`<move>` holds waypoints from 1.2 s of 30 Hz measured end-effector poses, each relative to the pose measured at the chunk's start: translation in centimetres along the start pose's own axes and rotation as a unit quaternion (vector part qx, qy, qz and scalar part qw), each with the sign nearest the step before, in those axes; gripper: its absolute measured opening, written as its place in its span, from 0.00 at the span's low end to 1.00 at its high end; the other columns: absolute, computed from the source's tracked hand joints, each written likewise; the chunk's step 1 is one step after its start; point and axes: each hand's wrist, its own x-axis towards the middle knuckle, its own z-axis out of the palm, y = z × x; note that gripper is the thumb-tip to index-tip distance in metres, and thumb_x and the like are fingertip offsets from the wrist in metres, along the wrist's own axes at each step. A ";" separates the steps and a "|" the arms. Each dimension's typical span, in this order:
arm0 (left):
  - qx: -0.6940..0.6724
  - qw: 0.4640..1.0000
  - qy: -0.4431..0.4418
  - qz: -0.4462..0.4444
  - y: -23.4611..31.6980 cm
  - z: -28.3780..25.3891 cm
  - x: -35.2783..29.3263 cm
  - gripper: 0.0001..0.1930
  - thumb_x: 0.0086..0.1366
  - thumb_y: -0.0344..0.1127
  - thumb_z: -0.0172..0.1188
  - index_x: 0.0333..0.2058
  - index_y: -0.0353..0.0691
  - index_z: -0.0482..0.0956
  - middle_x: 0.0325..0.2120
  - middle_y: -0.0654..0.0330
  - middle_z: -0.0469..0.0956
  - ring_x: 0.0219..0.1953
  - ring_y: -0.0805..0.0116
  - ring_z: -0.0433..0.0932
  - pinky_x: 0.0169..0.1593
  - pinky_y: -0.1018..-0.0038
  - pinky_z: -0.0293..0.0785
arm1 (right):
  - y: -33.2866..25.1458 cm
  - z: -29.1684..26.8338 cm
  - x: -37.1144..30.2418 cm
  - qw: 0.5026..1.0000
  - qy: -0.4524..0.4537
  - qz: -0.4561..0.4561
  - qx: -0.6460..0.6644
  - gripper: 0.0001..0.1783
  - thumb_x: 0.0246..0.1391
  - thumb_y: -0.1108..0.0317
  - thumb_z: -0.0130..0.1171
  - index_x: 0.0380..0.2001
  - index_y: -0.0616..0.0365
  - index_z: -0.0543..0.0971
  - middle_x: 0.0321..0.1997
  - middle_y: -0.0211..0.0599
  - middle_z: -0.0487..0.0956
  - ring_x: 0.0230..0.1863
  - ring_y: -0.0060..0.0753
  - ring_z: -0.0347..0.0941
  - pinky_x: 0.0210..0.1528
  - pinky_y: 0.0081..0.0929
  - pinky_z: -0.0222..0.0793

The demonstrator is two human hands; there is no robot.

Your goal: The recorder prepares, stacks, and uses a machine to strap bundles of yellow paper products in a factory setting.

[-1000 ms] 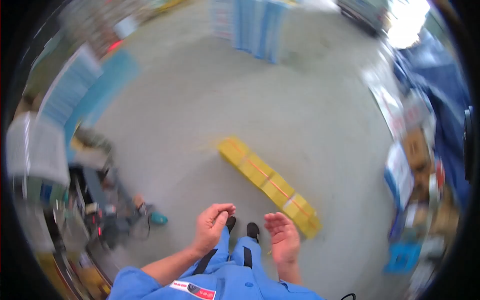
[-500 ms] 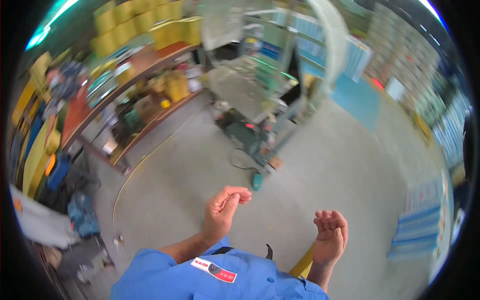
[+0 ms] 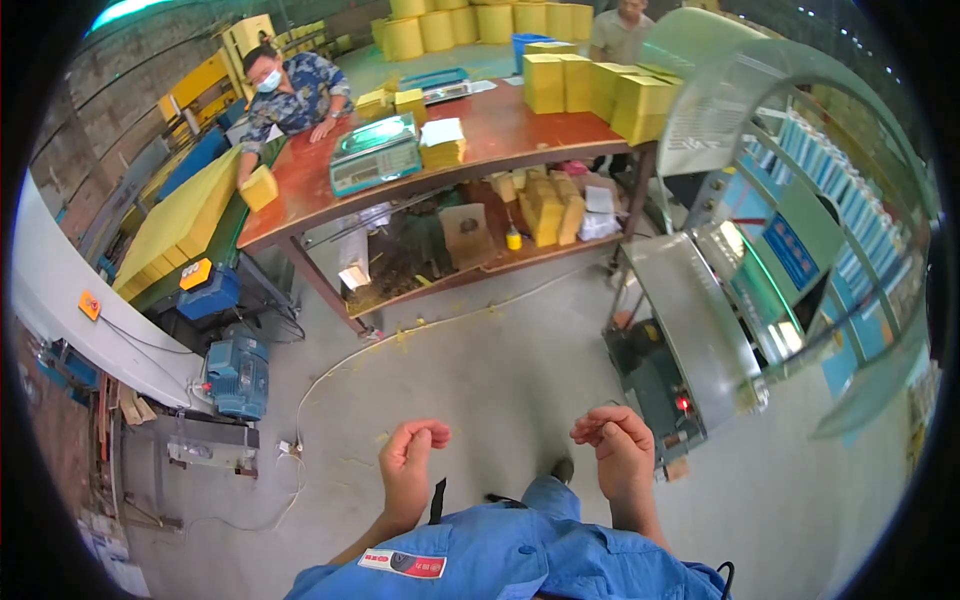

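Zero things in our left hand or right hand, both loosely half-curled, so imo we should just watch our footing around that white cable on the floor ahead-left, with the metal-topped machine near our right.

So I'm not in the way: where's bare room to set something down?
Red tabletop, between the white-topped stack and yellow blocks; floor, between white cable and steel-topped machine. Crowded: the tabletop's right end and lower shelf.
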 end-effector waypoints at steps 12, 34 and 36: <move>-0.012 1.000 0.023 0.016 -2.7 12.4 29.9 0.09 0.70 0.28 0.50 0.42 0.30 0.78 0.37 0.56 0.80 0.41 0.70 0.79 0.48 0.73 0.76 | 3.1 -2.8 39.5 0.978 -0.048 0.145 -0.143 0.12 0.62 0.69 0.51 0.42 0.67 0.78 0.37 0.41 0.81 0.39 0.33 0.78 0.44 0.31 0.74; 0.092 0.994 -0.031 -0.043 -6.6 11.6 79.2 0.16 0.62 0.38 0.66 0.39 0.31 0.77 0.30 0.57 0.79 0.31 0.73 0.78 0.34 0.76 0.77 | 18.3 14.5 80.0 0.811 -0.204 -0.184 -0.516 0.10 0.48 0.72 0.65 0.26 0.65 0.74 0.25 0.41 0.75 0.25 0.36 0.74 0.28 0.32 0.69; 0.079 0.995 -0.020 -0.059 -6.2 11.5 79.9 0.16 0.60 0.40 0.69 0.36 0.33 0.76 0.26 0.62 0.76 0.26 0.78 0.72 0.30 0.78 0.73 | 17.8 15.5 80.0 0.812 -0.218 -0.194 -0.506 0.09 0.46 0.76 0.65 0.25 0.64 0.72 0.27 0.43 0.74 0.28 0.43 0.74 0.29 0.34 0.70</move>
